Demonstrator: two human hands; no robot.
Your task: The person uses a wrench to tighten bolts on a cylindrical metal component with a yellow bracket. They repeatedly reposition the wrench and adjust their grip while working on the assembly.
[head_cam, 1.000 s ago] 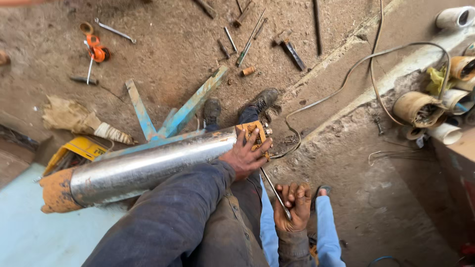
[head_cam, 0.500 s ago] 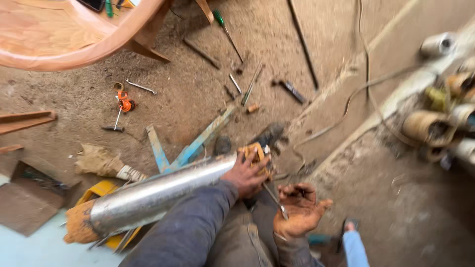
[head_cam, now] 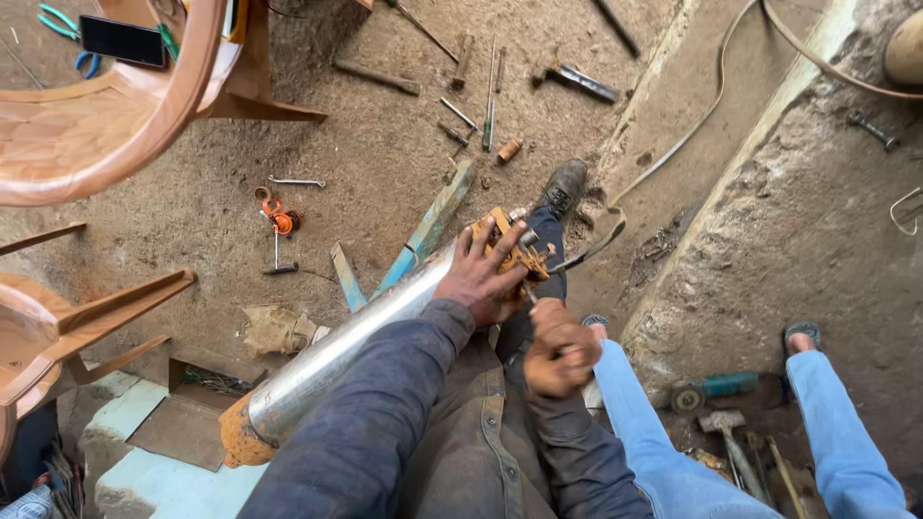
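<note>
head view, left hand (head_cam: 483,276) spread on shiny steel cylinder (head_cam: 351,336), right hand (head_cam: 560,350) fisted

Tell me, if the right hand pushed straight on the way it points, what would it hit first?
The right hand points up toward the rusty yellow end fitting of the silver cylinder, where the left hand rests. It would likely meet that fitting first, though depth is hard to judge from above.
</note>
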